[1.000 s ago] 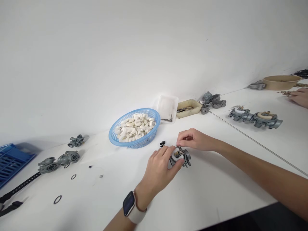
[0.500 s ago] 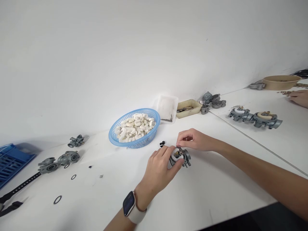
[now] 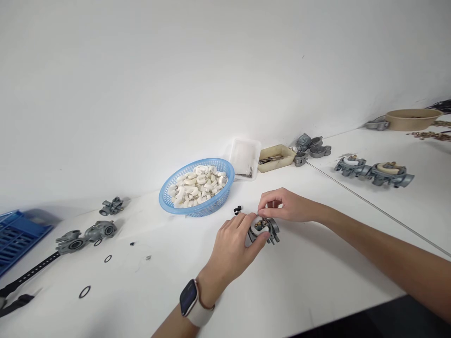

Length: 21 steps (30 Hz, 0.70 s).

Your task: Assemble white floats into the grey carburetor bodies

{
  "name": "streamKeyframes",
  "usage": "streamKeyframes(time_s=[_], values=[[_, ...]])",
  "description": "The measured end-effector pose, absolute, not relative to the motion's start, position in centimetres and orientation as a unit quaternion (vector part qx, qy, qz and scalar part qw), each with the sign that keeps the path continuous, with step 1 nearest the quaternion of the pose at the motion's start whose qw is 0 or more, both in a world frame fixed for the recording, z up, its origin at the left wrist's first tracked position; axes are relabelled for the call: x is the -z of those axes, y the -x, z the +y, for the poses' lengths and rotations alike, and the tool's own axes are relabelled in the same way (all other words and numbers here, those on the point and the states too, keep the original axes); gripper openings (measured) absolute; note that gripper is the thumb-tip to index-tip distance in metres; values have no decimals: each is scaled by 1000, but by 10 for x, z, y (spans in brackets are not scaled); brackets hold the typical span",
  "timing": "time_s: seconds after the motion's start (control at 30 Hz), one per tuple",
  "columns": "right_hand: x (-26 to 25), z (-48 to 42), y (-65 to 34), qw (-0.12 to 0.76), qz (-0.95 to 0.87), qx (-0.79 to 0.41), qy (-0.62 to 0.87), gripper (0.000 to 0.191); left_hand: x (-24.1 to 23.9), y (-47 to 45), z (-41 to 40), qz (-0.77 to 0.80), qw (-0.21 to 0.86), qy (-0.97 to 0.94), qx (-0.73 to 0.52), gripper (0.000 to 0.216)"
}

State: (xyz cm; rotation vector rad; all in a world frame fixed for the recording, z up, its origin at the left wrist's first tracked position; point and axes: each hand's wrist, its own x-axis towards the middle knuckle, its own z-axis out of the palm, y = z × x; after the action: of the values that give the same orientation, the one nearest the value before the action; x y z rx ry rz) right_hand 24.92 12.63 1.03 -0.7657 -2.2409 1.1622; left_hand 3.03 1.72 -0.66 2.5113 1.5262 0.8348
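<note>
On the white table lies a carburetor (image 3: 272, 230) with its inside facing up, showing a white float (image 3: 260, 229) and small brass parts. My left hand (image 3: 234, 239), with a watch on its wrist, grips the carburetor from the left, thumb on the near side and fingers on the far side. At the carburetor's far edge, my right hand (image 3: 283, 205) has its thumb and fingertips pinched together, close to my left fingertips. Whatever lies in that pinch is too small to make out. Just beyond my left fingers sits a small black part (image 3: 237, 210).
A blue basket (image 3: 162, 197) holds many white floats. Behind are a clear tray (image 3: 244, 152) and a beige tray (image 3: 276, 165). More carburetors stand at right (image 3: 373, 172) and left (image 3: 84, 237). Black rings (image 3: 84, 292) lie at front left. A tan bowl (image 3: 405, 123) stands far right.
My right fingertips have shifted very slightly at the carburetor's far edge. Another person's hand at the far right has gone out of view. My left hand keeps its place.
</note>
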Motion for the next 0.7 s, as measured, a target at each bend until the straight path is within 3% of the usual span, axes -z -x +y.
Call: streamKeyframes(time_s=[0.7], values=[[-14,123,-248,246,-835,-403,284,19,7,-29,17,494,39,-824,-275,28]])
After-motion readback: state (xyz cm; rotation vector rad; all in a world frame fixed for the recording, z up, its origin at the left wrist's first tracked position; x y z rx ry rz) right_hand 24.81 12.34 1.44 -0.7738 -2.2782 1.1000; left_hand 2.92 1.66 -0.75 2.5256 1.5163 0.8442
